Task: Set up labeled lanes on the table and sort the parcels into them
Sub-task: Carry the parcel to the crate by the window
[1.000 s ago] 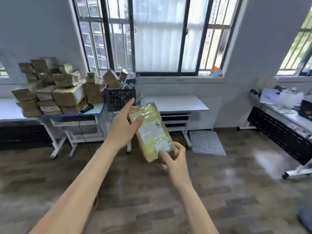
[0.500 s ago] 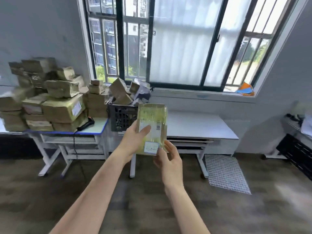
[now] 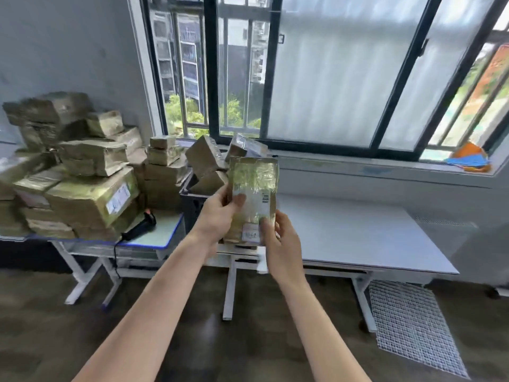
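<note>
Before a white table point(image 3: 358, 235), left hand point(image 3: 217, 216) and right hand point(image 3: 283, 244) curl fingers point(image 3: 238, 201) round one parcel point(image 3: 253, 183), apparently upright.

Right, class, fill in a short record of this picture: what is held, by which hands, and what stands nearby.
Held item: taped parcel, upright, label side facing the camera
Left hand: grips the parcel's left edge
Right hand: holds its lower right corner
To the left: stacked parcels and a black scanner on a blue-edged table
Behind: black crate holding parcels
To the right: white table
</note>
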Tool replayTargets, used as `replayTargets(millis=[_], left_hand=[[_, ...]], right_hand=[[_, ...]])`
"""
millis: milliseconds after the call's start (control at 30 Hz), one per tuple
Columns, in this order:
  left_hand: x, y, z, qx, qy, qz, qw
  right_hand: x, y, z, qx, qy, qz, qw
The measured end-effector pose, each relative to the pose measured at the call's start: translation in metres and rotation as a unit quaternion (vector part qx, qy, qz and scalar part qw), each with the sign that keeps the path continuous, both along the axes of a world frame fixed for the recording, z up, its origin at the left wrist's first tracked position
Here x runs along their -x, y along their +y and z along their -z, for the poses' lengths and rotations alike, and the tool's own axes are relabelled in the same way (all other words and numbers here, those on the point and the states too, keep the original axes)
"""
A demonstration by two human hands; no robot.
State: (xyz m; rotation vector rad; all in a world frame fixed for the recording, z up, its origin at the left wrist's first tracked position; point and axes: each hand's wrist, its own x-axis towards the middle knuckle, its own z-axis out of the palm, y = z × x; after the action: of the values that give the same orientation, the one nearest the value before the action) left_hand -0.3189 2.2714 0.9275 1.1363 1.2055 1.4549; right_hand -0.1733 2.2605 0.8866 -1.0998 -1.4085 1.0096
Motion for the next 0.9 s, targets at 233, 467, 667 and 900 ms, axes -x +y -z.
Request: replayTargets(millis=[233,467,667,900], left_hand=[[0.021,0.136,-0.012,-0.001,0.027,-0.073,0.997],[0.07,0.24,-0.013,0.004,0.021,-0.14,0.99],[0.127,0.334,-0.007,0.031,0.021,-0.162,0.986],[0.18,0.434,-0.005,0.098,0.066,-0.132,0.984]], right_hand=[[0.028,0.155,-0.01,-0.024,0.046,-0.067,0.996],[0.071,0.272,-0.019,-0.026,0.037,-0.09,0.995],[0.123,0.374,-0.017,-0.013,0.006,-0.087,0.996],[0.166,0.468,-0.009,0.014,-0.06,-0.06,0.996]])
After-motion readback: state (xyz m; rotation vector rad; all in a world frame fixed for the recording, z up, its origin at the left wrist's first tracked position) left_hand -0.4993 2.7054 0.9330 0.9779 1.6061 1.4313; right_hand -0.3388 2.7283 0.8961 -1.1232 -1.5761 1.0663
